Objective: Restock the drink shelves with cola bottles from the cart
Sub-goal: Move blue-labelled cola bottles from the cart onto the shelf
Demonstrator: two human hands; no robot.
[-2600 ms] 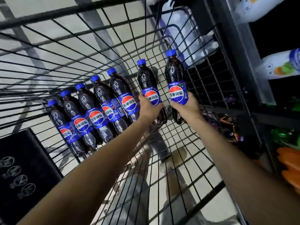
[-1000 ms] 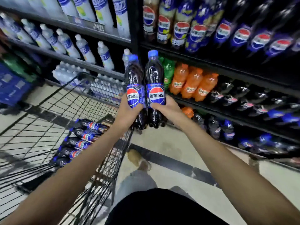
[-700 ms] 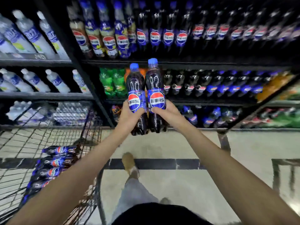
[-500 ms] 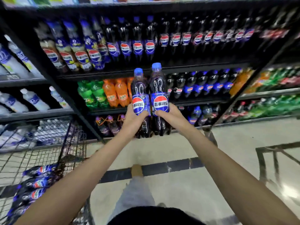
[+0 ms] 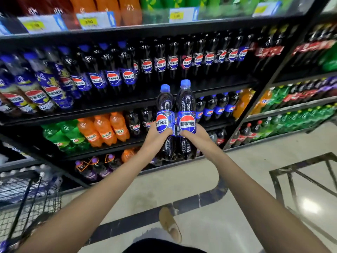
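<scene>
I was in the carrying step: two bottles were out of the cart [image 5: 27, 194], which sat at my lower left, and neither was on a shelf yet. My left hand [image 5: 156, 138] had its fingers wrapped round the lower body of the left cola bottle [image 5: 164, 106], thumb at the bottom edge of the label. My right hand [image 5: 197, 136] gripped the right cola bottle [image 5: 186, 103] the same way. Both stood upright, blue caps up, pressed side by side in front of the drink shelves [image 5: 109, 109]. Each label showed the red, white and blue Pepsi globe with 百事可乐 across it. The large cola bottles [image 5: 165, 63] on the row above carried the same mark. The small cola bottles [image 5: 215, 108], on the row just behind my hands, looked like the matching size, to the right of the orange soda bottles [image 5: 104, 129] and the green bottles [image 5: 62, 134]. I judged the next move was to reach into that row, find a gap and stand each bottle label-forward, probably one hand at a time given how close together they were. The yellow price tags [image 5: 89, 21] along the top shelf edge were too blurred to read.
</scene>
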